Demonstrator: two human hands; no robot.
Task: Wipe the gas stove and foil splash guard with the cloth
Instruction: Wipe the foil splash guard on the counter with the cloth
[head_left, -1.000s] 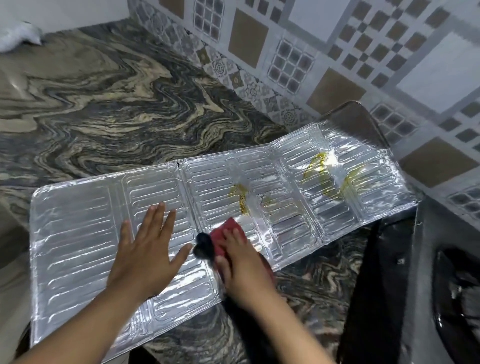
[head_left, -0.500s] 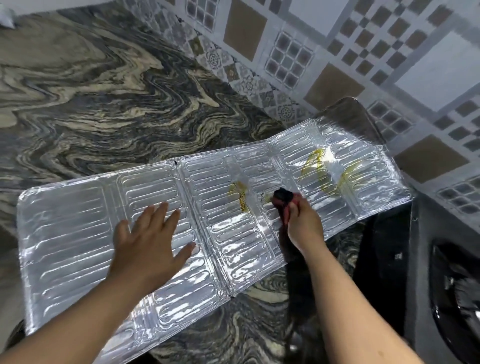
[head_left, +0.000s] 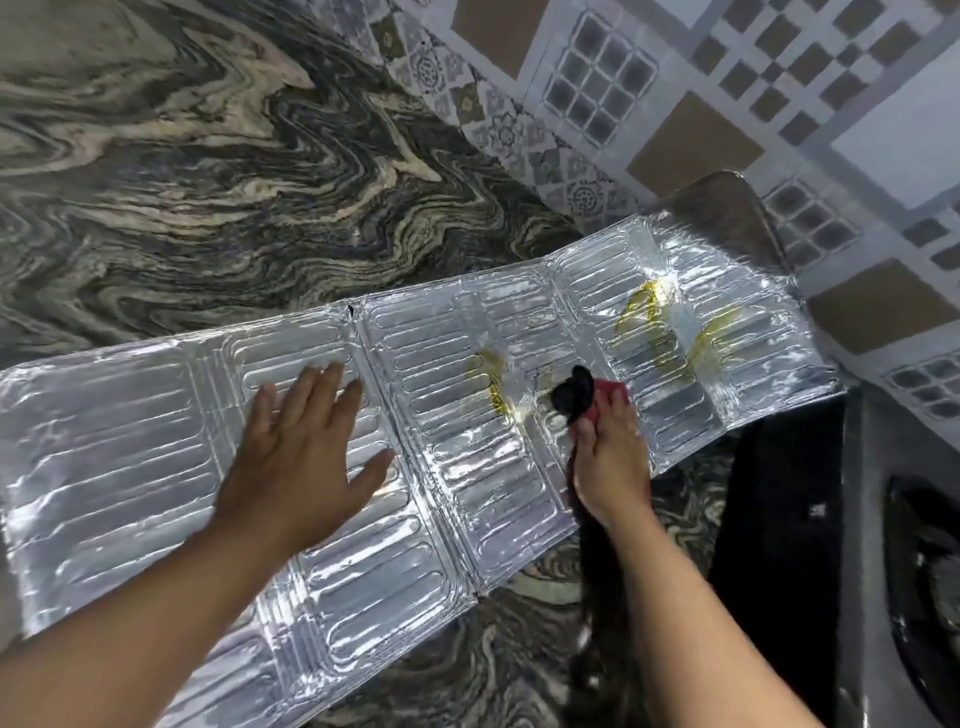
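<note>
There are two hands: a left hand (head_left: 296, 457) and a right hand (head_left: 610, 467). One foil splash guard (head_left: 130, 441) lies under both of them, made of three hinged panels: one under the left hand, one between the hands, one beyond the right hand. One cloth (head_left: 582, 397), red and black, is in the right hand. Yellow stains show in three spots: one smear (head_left: 491, 382) just left of the right hand, and two streaks (head_left: 641, 306) beyond it. One gas stove (head_left: 883, 519) sits to the right of the right hand. One marbled tabletop (head_left: 208, 182) carries it all.
</note>
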